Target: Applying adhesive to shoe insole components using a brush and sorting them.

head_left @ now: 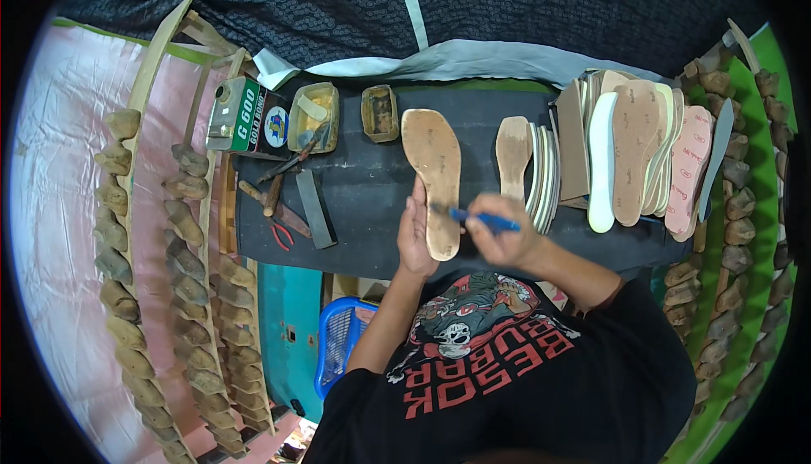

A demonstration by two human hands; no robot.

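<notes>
A tan, sole-shaped insole board (435,164) is held upright over the dark work table, its wide end pointing away from me. My left hand (415,232) grips its narrow heel part from the left, thumb along the edge. In my right hand (504,232) is a small blue-handled brush (483,220). The brush's dark, blurred tip meets the insole's face near the heel. Right of this, another tan sole piece (514,151) leans against a row of thin pale sole pieces (543,178) standing on edge.
Stacked sole pieces and patterns (638,151) stand at the right. On the left are a green and white can (247,117), two yellowish tubs (313,119), a hammer (272,196), red-handled pliers (281,235) and a grey sharpening block (316,209). Racks of wooden shoe lasts (122,303) flank both sides.
</notes>
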